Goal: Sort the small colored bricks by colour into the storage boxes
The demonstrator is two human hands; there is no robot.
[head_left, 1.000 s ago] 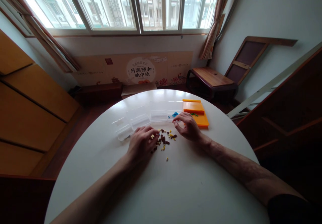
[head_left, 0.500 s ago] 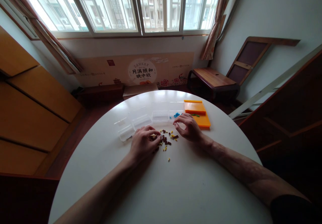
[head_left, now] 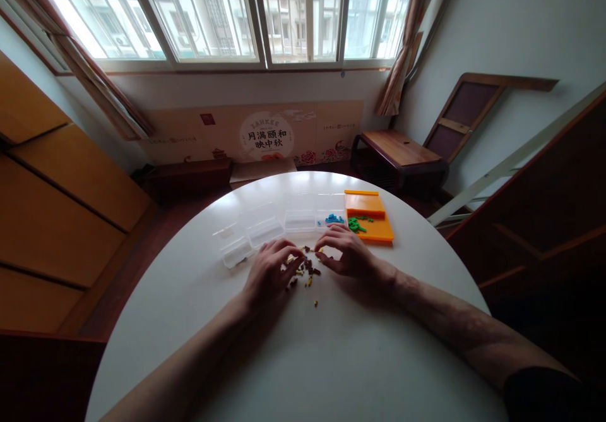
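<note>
Brown and yellow small toy bricks [head_left: 311,270] lie in a loose pile on the white table. My left hand [head_left: 271,269] rests at the pile's left side, thumb and forefinger brought together in a pinch; what is between them is too small to make out. Over the pile's right edge is my right hand [head_left: 349,253], its thumb and curled fingers slightly apart, with nothing visible in them. Blue bricks [head_left: 334,218] lie in a clear compartment just beyond the right hand. Green bricks [head_left: 356,225] sit on the orange tray [head_left: 379,235].
Clear plastic boxes [head_left: 266,231] with raised lids stand in an arc behind the pile. A lone yellowish brick [head_left: 315,303] lies nearer to me. The round white table [head_left: 303,365] has a wooden bench [head_left: 400,147] beyond its far right edge.
My right hand has moved left and toward me, from beside the blue bricks to the brown and yellow pile. More green bricks now show. My left hand stays nearly in place.
</note>
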